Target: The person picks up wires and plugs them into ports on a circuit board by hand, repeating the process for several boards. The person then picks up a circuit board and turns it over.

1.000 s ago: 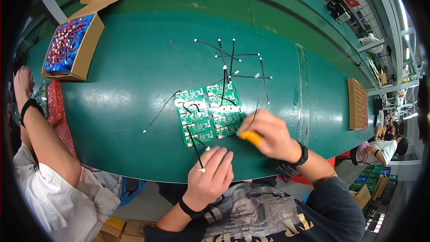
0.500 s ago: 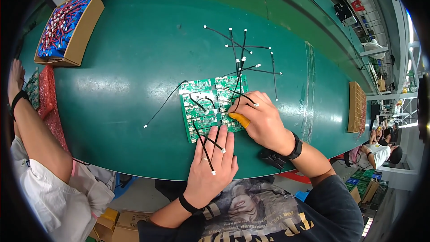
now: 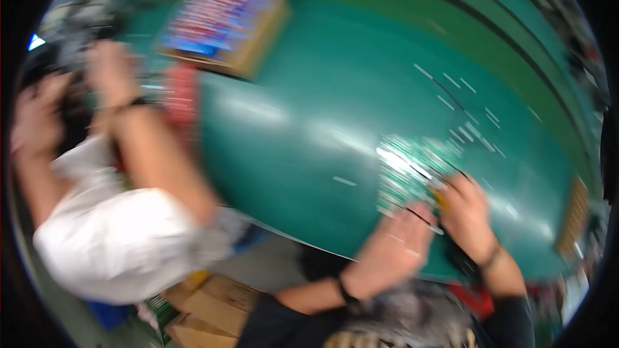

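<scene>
Smeared by motion, a green circuit board panel [image 3: 392, 183] lies on the table in front of me. My left hand [image 3: 394, 243] rests over its near edge with the fingers stretched out. A black cable [image 3: 422, 216] with a white end crosses those fingers. At the panel's right side my right hand [image 3: 467, 209] is closed in a pinch, with a yellow cover [image 3: 442, 200] on one finger. Whatever sits between its fingertips is too blurred to make out. Another black cable [image 3: 451, 166] runs beside them. Several loose cables [image 3: 456, 98] lie beyond the panel, mostly showing as white streaks.
Far left stands an open cardboard box [image 3: 261, 45] of blue packs [image 3: 209, 22] with red leads. Red wrap [image 3: 182, 100] lies near it, beside a co-worker's arm [image 3: 151, 145]. A brown box [image 3: 570, 222] is at the right edge; a black object [image 3: 460, 259] sits by my right wrist.
The whole view has swung left and blurred, so the panel and my hands appear farther right. More of the co-worker shows. My hands stay at the panel.
</scene>
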